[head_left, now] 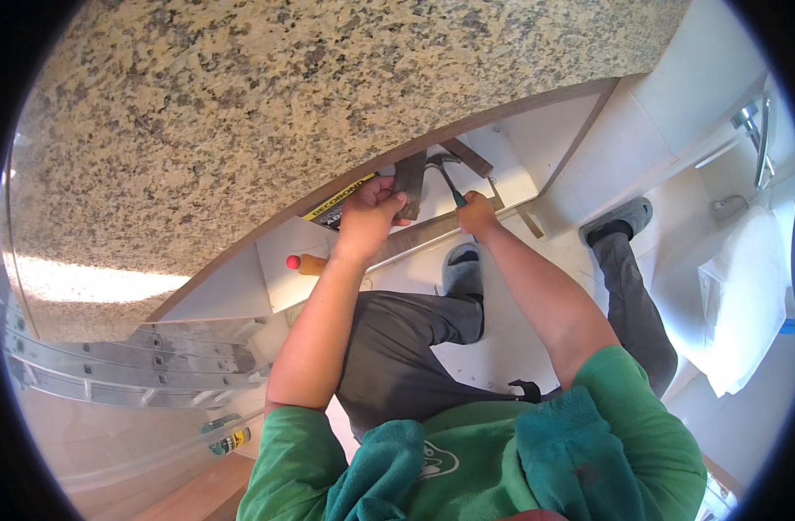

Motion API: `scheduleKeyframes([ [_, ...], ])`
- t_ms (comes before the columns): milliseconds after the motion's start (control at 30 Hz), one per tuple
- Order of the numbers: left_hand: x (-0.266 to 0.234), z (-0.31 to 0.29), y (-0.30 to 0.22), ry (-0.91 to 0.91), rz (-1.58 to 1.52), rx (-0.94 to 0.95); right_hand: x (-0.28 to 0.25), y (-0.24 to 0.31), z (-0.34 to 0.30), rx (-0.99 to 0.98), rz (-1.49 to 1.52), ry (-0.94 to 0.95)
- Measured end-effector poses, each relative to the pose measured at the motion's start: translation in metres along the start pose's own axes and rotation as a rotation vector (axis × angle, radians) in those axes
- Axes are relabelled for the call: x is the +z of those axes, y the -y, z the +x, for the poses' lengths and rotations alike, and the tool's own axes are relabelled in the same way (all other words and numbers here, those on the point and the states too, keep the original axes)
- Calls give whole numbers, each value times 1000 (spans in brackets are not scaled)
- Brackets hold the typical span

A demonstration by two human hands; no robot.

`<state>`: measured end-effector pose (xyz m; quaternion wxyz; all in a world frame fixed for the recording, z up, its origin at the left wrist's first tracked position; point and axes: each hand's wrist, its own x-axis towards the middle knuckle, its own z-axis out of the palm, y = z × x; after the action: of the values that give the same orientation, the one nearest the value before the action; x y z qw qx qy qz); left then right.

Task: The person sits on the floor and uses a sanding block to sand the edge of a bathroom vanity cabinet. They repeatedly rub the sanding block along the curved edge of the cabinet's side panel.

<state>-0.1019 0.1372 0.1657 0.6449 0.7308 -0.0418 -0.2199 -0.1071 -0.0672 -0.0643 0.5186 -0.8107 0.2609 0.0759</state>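
My left hand [370, 215] pinches a short dark brown wood piece [410, 181] just under the countertop's edge, inside the cabinet. My right hand [477, 215] is closed around the green grip of a hammer [450, 181]. The hammer's metal head lies to the right of the wood piece; I cannot tell whether they touch. Another brown wood strip [467, 157] rests deeper inside, beyond the hammer. Partly behind my left hand is a black and yellow package [335, 205]. An orange-yellow bottle with a red cap [309, 264] is beside my left forearm.
A speckled granite countertop [241, 122] overhangs the white cabinet [547, 130]. An aluminium ladder [128, 369] lies at the left, with a printed container [228, 437] near it. A white plastic bag [745, 300] is at the right, below a metal handle [761, 143].
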Motion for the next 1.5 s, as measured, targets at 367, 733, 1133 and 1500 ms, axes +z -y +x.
scheduleKeyframes([
  [367, 4, -2, 11, 137, 103, -4, -65, 51, -115, -138, 472, 494],
  [733, 71, -68, 11, 623, 341, 207, -126, 6, -228, -33, 1443, 181],
  [1133, 225, -301, -124, 1061, -1056, 468, -185, -146, -278, 167, 1299, 40],
  [1500, 289, -249, -135, 1345, -856, 1091, -180, -193, -258, 181, 1032, -141],
])
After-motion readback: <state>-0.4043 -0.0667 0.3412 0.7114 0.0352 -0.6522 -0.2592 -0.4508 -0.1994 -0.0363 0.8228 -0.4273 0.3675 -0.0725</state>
